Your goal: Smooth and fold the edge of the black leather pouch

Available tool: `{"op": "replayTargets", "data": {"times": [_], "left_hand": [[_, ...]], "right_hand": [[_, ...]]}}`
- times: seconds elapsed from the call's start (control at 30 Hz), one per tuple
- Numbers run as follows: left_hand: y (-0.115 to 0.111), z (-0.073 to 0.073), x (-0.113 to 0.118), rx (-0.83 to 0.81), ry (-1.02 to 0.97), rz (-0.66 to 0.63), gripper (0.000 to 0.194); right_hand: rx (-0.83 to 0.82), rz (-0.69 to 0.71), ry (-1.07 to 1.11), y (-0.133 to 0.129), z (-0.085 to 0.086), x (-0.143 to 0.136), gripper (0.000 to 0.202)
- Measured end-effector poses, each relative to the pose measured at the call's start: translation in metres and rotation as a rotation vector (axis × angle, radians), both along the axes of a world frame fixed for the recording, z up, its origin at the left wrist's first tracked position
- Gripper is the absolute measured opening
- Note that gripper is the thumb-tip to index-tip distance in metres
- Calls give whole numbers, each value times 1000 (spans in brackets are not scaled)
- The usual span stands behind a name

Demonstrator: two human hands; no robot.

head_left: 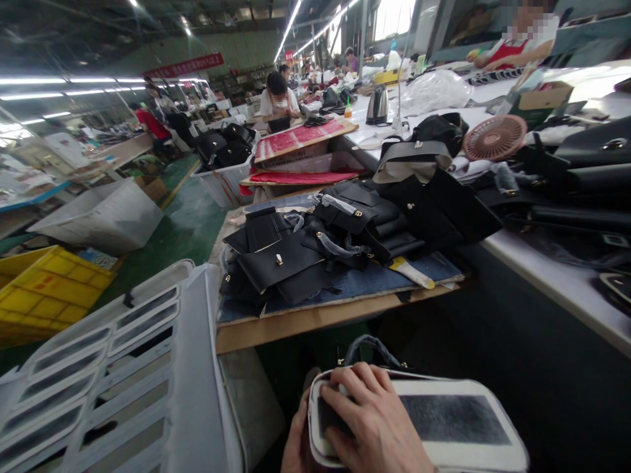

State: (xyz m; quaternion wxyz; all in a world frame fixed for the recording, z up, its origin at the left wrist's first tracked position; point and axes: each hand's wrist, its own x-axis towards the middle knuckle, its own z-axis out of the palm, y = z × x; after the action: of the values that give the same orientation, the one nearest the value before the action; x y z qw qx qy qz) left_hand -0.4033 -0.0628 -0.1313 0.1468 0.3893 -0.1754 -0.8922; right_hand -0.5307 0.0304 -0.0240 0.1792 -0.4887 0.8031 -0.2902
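Observation:
Low in front of me is a handbag [453, 420] with a pale, rounded-corner panel facing up and a dark rectangle in its middle. Its handle [372, 343], wrapped in clear plastic, sticks out on the far side. My left hand [296, 437] grips the bag's left end, its fingers partly hidden behind the edge. Over that same end lies my right hand [372, 414], fingers bent and pressed onto the panel and its rim. Beyond the hands, several black bag pieces [280, 259] with metal clasps are piled on a blue-covered board [315, 299].
A grey slotted plastic crate [197, 368] stands close on my left, with a yellow crate [49, 289] farther off. On the right, a white worktable [542, 263] carries black bags and a brown fan [495, 138]. A kettle [378, 105] stands farther back. Other people work beyond.

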Motion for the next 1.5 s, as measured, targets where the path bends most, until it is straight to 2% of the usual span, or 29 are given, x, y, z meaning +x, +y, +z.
{"op": "replayTargets", "data": {"times": [0.07, 0.13, 0.27, 0.33, 0.4, 0.43, 0.5, 0.63, 0.7, 0.77, 0.83, 1.03, 1.17, 1.27, 1.4, 1.5], "left_hand": [[4, -5, -3, 68, 23, 101, 42], [5, -2, -7, 124, 85, 131, 46], [-4, 23, -14, 154, 216, -49, 50], [-10, 37, -16, 160, 225, -131, 49], [-15, 47, -17, 125, 204, -160, 49], [-17, 51, -17, 55, 180, -168, 48], [-23, 60, -17, -210, 100, -238, 44], [-41, 83, -14, -877, -135, -547, 38], [-48, 92, -11, -1118, -245, -649, 40], [-49, 95, -7, -1264, -326, -656, 42], [-45, 93, -2, -1329, -364, -615, 44], [-35, 75, 4, -1541, -433, -566, 45], [-32, 67, 5, -1599, -452, -547, 49], [-29, 68, 5, -1610, -467, -518, 50], [-28, 83, 0, -1579, -479, -512, 49], [-32, 97, -2, -1391, -429, -596, 51]], "right_hand": [[-36, -16, 30, 0, -3, 2, 27], [-79, -28, 65, 0, -5, 3, 31], [-147, -54, 102, 0, -5, 5, 34], [-126, -67, 92, -1, -4, 6, 32], [-112, -69, 74, -2, -3, 6, 30], [-108, -68, 68, -2, -3, 7, 28], [-107, -53, 56, -1, -2, 7, 26], [-33, -39, 21, 1, 2, 8, 16], [-1, -36, 41, 3, 3, 8, 20], [-9, -26, 102, 4, 1, 8, 30], [-36, -21, 163, 4, -2, 9, 33], [-90, -21, 308, 5, -16, 12, 41], [-125, 8, 401, 7, -26, 9, 44], [-120, 74, 402, 9, -31, 4, 44], [-87, 73, 372, 9, -28, 0, 42], [-13, 41, 269, 8, -17, -1, 37]]}}
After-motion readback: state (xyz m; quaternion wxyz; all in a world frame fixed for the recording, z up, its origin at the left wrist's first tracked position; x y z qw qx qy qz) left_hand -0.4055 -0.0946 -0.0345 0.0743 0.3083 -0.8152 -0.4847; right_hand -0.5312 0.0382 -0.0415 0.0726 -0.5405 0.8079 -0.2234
